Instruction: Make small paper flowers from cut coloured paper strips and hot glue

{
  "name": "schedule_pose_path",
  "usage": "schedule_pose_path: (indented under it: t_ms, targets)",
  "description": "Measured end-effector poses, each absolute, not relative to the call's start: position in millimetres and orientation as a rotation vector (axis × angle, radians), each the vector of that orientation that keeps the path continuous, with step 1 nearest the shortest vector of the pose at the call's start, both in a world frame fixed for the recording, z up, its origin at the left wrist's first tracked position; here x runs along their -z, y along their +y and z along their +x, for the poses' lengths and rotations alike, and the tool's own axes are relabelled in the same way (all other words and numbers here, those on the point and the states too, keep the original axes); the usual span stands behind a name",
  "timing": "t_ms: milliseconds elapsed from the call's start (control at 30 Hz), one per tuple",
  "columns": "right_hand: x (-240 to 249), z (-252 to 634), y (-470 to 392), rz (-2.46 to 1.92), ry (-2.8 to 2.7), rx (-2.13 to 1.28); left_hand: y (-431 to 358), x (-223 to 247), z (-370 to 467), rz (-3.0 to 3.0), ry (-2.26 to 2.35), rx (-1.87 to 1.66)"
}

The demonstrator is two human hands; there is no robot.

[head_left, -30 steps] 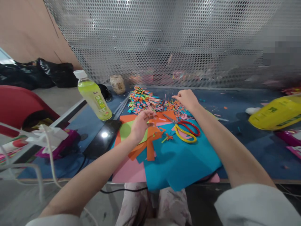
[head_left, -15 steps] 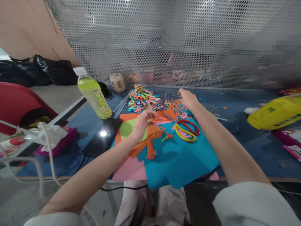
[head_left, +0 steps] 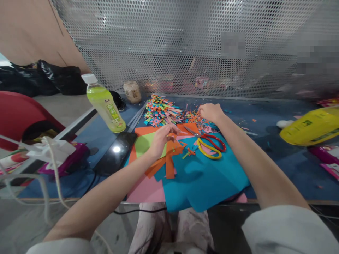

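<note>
Scraps point(head_left: 195, 116) look light and easily creased, best pinched by an edge, with right hand point(head_left: 211, 112) closely curled, left hand point(head_left: 160, 140) loosely half-curled, any hold unclear.

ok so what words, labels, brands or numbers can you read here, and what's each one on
No text reads clearly.
Drink bottle: characters on its green label, too blurred to read.
Yellow package: a dark character and a dark printed band, too blurred to read.

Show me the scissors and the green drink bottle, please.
Scissors point(head_left: 198, 135): head view, at the pivot where blades meet handles.
Green drink bottle point(head_left: 109, 108): head view, on the label.
</note>
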State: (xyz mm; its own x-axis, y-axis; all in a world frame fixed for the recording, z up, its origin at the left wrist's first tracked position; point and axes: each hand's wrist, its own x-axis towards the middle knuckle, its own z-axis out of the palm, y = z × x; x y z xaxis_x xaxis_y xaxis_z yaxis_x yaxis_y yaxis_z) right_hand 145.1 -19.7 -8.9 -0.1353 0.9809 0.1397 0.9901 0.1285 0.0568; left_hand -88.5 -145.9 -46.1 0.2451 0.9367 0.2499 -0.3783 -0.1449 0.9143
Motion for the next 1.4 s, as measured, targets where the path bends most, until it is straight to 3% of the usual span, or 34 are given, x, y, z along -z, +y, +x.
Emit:
schedule_pose_path:
  t_ms: [567, 1000, 1200, 1400]
  targets:
    - [-8, 148, -28, -1.606, -2.198, -0.297, -146, 47, -87, 1.258, 0.702, -1.296]
    - [-9, 151, -44, -1.787, -2.385, -0.16, -139, 58, -84, 1.394, 0.868, -1.333]
    - [1, 154, -57, -2.017, -2.549, 0.08, -141, 57, -84, 1.46, 0.896, -1.288]
    - [5, 160, -97, -1.877, -2.686, 0.306, -144, 56, -84, 1.521, 0.897, -1.244]
